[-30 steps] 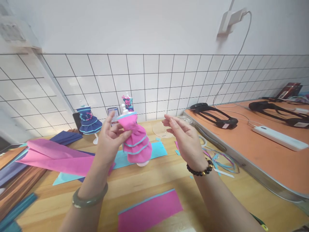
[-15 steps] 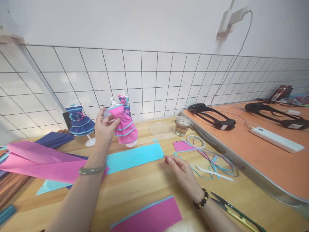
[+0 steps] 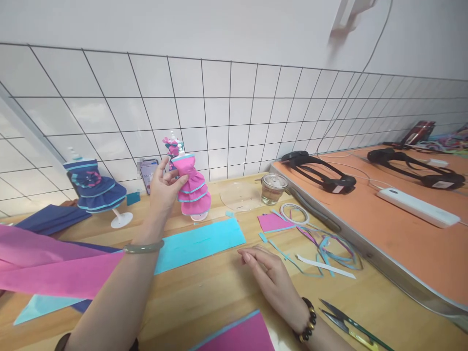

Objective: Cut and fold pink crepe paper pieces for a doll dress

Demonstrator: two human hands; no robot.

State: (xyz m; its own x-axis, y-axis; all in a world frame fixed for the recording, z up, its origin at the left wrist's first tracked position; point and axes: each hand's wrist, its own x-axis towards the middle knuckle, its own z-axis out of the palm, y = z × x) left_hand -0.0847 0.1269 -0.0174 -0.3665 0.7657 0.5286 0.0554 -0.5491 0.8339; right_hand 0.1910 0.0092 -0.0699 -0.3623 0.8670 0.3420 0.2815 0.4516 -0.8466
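A miniature pink tiered dress with light-blue trim stands on a small white dress form. My left hand is closed at the dress's left side, thumb across the waist; the other fingertips are partly hidden. Behind it, another small form wears a pink and navy floral dress, half covered. Over the wooden table my right hand hovers or rests, fingers curled together, with nothing visible in them. A bright blue fabric strip lies between the hands. Close to my right wrist are thread snips.
Further left stands a navy dress on a form, near a propped phone. Pink fabric lies at left. A lidded cup, a tape roll and narrow strips sit at right, beside an orange mat with black headsets.
The view has shifted left, revealing the phone. The pink dress's form has come more upright, with my left hand still at it. My right hand has drawn slightly nearer, away from the blue strip.
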